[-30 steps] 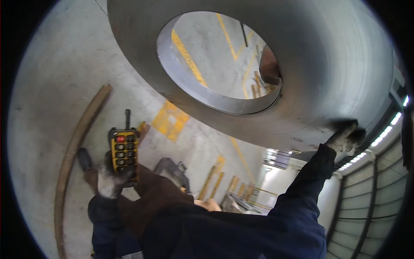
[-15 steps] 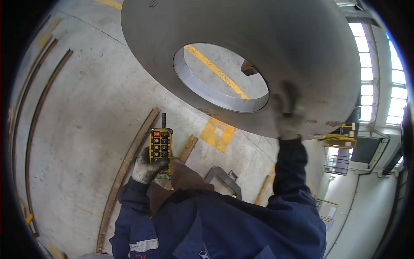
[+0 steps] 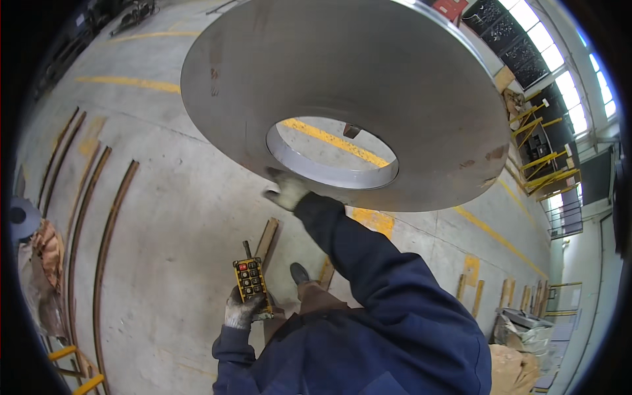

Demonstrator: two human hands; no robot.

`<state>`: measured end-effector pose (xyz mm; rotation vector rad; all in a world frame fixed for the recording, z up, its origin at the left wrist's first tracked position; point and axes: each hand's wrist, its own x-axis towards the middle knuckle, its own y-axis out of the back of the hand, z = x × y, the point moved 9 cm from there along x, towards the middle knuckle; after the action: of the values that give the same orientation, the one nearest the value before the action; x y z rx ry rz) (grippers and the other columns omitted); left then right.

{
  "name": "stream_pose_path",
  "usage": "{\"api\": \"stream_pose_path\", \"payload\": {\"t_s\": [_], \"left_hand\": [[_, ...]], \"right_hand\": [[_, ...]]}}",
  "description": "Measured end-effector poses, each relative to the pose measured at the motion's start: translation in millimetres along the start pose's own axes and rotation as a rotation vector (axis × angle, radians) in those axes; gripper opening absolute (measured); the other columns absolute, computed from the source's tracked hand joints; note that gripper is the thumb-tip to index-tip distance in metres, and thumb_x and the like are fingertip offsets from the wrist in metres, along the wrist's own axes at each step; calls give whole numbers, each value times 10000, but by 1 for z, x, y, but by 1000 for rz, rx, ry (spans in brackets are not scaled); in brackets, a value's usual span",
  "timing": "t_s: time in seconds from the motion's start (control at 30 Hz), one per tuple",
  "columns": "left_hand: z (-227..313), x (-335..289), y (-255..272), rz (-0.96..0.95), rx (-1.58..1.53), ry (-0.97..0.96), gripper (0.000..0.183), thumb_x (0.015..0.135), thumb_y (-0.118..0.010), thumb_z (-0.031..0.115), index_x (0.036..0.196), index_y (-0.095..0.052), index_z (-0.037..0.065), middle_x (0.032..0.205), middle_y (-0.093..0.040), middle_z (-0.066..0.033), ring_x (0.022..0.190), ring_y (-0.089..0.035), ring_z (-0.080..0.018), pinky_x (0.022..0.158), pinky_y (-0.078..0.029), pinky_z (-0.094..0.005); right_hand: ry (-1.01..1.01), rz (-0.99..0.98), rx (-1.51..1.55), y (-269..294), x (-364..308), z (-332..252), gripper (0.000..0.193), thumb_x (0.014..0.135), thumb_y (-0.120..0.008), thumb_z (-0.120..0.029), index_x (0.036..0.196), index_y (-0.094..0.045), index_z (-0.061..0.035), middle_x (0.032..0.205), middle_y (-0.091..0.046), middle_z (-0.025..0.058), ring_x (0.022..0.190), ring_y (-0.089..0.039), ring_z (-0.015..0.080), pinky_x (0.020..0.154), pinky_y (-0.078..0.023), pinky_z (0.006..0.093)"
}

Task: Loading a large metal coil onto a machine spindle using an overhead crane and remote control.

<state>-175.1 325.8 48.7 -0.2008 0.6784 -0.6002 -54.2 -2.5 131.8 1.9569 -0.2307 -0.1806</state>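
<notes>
A large grey metal disc (image 3: pixel 316 72) with a round hole in it fills the upper middle, its near edge off the floor. My right hand (image 3: pixel 288 191), in a light work glove with dark fingertips, reaches across to the disc's near left edge below the hole. Its fingers are apart and hold nothing; whether they touch the rim I cannot tell. Low and to the left, my left hand (image 3: pixel 239 309), gloved too, is closed around a yellow and black crane remote control (image 3: pixel 251 280). The remote's red button and dark buttons face up, and a short black antenna points away from me.
Long rusty metal bars (image 3: pixel 112 230) lie on the concrete floor at left. A shorter bar (image 3: pixel 266 240) lies beyond the remote, near my shoe (image 3: pixel 299 273). Yellow frames (image 3: pixel 543 164) stand at the right by the wall. Wrapped material (image 3: pixel 520 336) sits at the lower right.
My right hand has swept left from the disc's right part to its near left edge. The view has shifted, and the disc shows more of its far rim. My left hand still holds the remote.
</notes>
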Motion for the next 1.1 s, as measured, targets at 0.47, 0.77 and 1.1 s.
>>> {"api": "stream_pose_path", "payload": {"t_s": [0.47, 0.77, 1.1], "left_hand": [[54, 2, 10, -40, 115, -152, 424, 831, -784, 55, 1203, -594, -16, 973, -726, -130, 768, -727, -222, 668, -632, -369], [79, 48, -39, -60, 264, -184, 418, 854, -771, 96, 1212, -591, -26, 1000, -730, -128, 805, -733, -225, 725, -624, -361], [143, 156, -183, -134, 336, -189, 377, 846, -771, 114, 1172, -630, -12, 959, -731, -116, 789, -721, -210, 717, -611, -348]], "right_hand": [[130, 1190, -513, 498, -121, -89, 630, 889, -734, -424, 1372, -579, -50, 1294, -655, 183, 1255, -597, 303, 1061, -493, 412], [-65, 1211, -661, 515, -171, 103, 566, 907, -701, -407, 1358, -602, -79, 1352, -628, 172, 1262, -583, 325, 1119, -414, 445], [84, 1293, -565, 543, -131, 99, 438, 882, -713, -273, 1273, -646, -85, 1305, -659, 149, 1250, -593, 329, 1122, -409, 469]]}}
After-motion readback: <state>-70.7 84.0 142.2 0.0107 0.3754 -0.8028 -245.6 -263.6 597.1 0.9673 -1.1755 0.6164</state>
